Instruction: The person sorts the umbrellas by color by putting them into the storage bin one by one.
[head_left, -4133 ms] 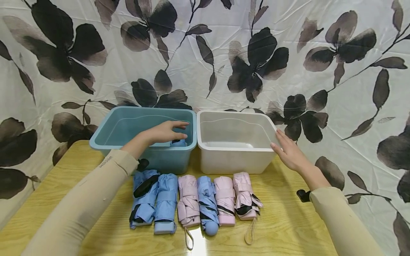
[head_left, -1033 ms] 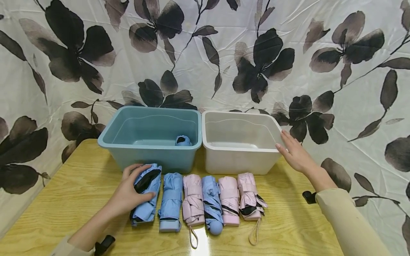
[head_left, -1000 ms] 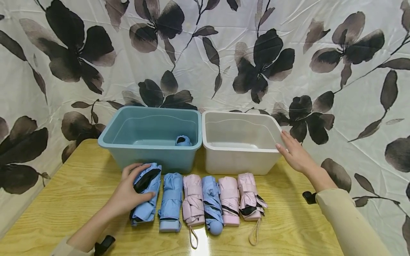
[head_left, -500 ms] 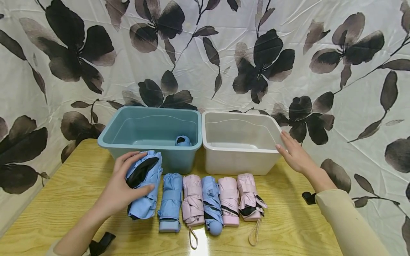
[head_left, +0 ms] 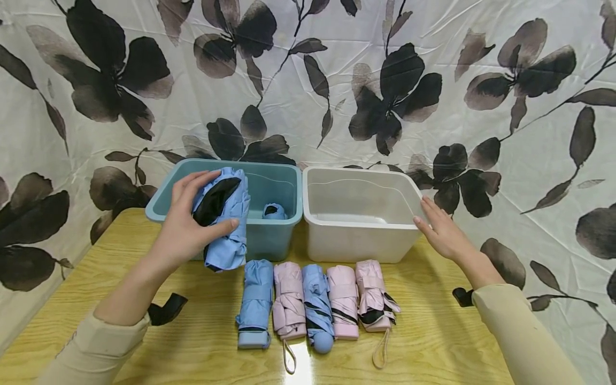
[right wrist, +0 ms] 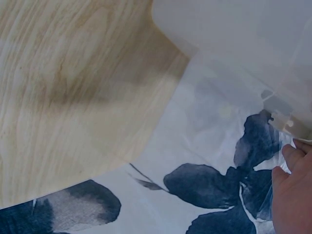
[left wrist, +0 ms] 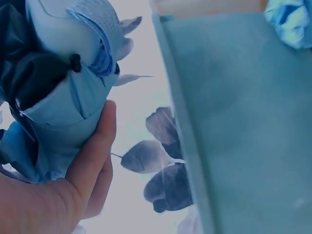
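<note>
My left hand grips a folded blue umbrella with a black patch, held up in front of the teal bin and partly over its near rim. In the left wrist view the umbrella's pale handle end and woven strap show above my fingers. Another blue umbrella lies inside the teal bin at its right end. My right hand rests with straight fingers against the right side of the white bin. In the right wrist view only part of that hand appears.
On the wooden table several folded umbrellas lie in a row: a blue one, a pink one, a blue one with a round knob, and two more pink ones at the right. A floral cloth hangs behind the bins.
My left hand went from the teal bin to the leftmost blue umbrella, took hold of it, and has lifted it off the table up toward the bin. My right hand stays at the white bin.
</note>
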`<state>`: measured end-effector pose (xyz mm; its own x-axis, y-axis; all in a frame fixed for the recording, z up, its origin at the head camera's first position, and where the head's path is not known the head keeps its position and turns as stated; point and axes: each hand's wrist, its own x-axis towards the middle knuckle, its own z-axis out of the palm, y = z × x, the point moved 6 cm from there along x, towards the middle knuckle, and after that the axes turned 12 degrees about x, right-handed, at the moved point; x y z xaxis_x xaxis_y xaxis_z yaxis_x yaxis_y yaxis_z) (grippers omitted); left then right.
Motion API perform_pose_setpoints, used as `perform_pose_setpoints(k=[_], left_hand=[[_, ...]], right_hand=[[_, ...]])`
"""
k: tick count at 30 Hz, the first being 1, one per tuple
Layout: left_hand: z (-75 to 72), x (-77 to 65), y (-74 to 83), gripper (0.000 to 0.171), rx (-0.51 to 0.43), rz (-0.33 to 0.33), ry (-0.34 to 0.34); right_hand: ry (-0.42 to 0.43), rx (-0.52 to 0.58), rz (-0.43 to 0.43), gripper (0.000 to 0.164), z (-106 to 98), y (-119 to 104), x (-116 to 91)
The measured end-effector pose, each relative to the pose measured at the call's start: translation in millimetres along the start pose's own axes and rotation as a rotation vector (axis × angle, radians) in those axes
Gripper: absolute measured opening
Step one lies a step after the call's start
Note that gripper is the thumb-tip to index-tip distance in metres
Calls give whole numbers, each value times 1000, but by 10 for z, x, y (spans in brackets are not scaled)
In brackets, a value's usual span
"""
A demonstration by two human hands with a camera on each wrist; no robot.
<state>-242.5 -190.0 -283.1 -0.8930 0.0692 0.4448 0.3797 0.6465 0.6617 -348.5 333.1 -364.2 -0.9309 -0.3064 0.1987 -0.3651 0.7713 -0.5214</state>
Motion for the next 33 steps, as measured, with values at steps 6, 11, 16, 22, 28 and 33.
perform_pose_setpoints(k=[6,11,16,22,28,33], left_hand=[[57,396,54,95,4,-18,4],[182,709,22,90,51,-3,24],[324,963,-86,88,66,-11,12],[488,1191,-306,86,65,-112,-23],[717,1343,-556,87,100,-219,-114],[909,1408,-745,91,149,-288,-240]], right_hand=[[7,4,-5,73,-3,20,-5],[11,3,-2,72,5,35,-13],[9,3,-4,71,-8,23,-2],[3,-3,-10,71,-30,19,24],[12,0,-16,72,-39,32,38],[14,1,-14,73,-26,53,36]])
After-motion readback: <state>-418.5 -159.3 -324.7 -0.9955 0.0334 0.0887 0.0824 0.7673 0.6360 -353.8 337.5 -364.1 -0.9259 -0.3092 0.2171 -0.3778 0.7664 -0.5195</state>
